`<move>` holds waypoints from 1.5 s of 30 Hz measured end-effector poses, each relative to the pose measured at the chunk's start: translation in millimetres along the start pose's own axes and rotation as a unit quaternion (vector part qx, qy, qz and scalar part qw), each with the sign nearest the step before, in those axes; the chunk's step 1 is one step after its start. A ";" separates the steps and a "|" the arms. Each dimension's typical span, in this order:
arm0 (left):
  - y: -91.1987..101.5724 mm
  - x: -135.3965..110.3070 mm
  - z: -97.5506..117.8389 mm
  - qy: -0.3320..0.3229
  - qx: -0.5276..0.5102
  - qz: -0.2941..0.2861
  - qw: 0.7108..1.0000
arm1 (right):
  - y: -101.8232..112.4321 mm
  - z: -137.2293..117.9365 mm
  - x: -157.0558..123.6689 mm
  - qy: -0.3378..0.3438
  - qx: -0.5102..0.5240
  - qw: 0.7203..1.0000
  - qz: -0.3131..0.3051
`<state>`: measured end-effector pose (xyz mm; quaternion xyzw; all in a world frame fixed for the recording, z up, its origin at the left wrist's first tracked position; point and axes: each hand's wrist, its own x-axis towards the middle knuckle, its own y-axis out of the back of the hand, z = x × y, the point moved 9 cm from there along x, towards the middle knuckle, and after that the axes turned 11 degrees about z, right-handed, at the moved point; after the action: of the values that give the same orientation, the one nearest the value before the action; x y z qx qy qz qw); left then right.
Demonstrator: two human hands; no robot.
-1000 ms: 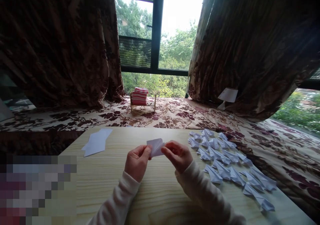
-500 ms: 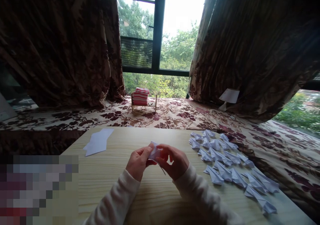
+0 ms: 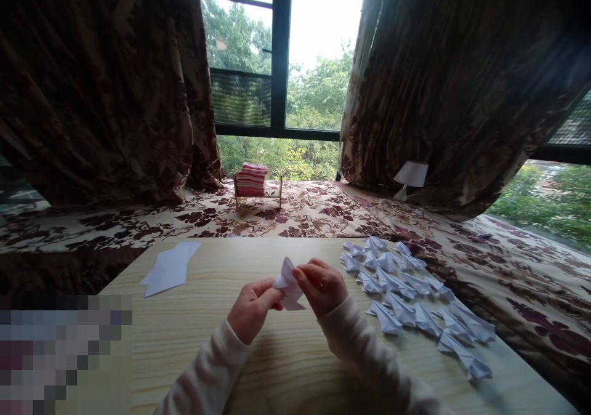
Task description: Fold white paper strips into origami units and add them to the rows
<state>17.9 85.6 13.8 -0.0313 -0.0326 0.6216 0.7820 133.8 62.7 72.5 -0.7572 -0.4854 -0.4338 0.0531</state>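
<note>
A partly folded piece of white paper (image 3: 290, 289) is held up over the middle of the wooden table (image 3: 194, 341). My left hand (image 3: 253, 307) pinches its left side between thumb and fingers. With thumb and fingertips, my right hand (image 3: 321, 287) grips the paper's upper right edge. One pointed flap stands up between the hands. To the right lie several folded white paper pieces (image 3: 401, 310) in loose rows. A few flat sheets of white paper (image 3: 167, 270) overlap at the table's far left.
Behind the table is a ledge with flowered cloth (image 3: 314, 209). It bears a small rack (image 3: 258, 201) with a stack of red-and-white striped cloth (image 3: 252, 180), and a small white lamp (image 3: 410, 175). Dark curtains (image 3: 106, 82) flank the window. A blurred patch covers the lower left.
The paper has been turned and opened out, so a pointed flap now shows. My right hand has shifted its grip to the upper edge. The whole view has swung slightly right.
</note>
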 end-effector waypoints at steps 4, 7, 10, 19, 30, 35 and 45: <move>12.1 2.1 1.0 -0.011 0.025 0.078 0.997 | -7.0 24.0 -1.8 -0.153 0.160 0.975 0.014; 17.9 -2.7 17.9 -0.094 0.053 0.131 0.986 | -18.0 33.8 -8.4 -0.241 0.240 0.940 -0.004; 16.8 -10.5 35.2 -0.174 0.109 0.148 0.967 | -19.2 37.8 -10.1 -0.272 0.267 0.924 0.002; 22.3 0.7 2.6 -0.006 -0.108 0.151 0.983 | -16.5 31.9 -10.8 -0.211 0.230 0.950 0.024; 16.5 -3.3 -5.5 0.101 -0.208 0.147 0.962 | -12.1 -0.9 -5.9 -0.050 0.144 0.988 -0.022; 15.6 -1.3 -13.8 0.109 -0.193 0.135 0.966 | -7.9 -4.3 -3.7 -0.033 0.150 0.988 0.007; 18.1 -1.9 -3.8 0.052 -0.109 0.139 0.983 | -6.1 -8.6 -0.8 0.012 0.107 0.994 0.000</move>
<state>0.2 87.8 8.4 -0.1524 -0.0550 0.7146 0.6805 123.6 61.0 75.2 -0.7421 -0.5283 -0.3882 0.1396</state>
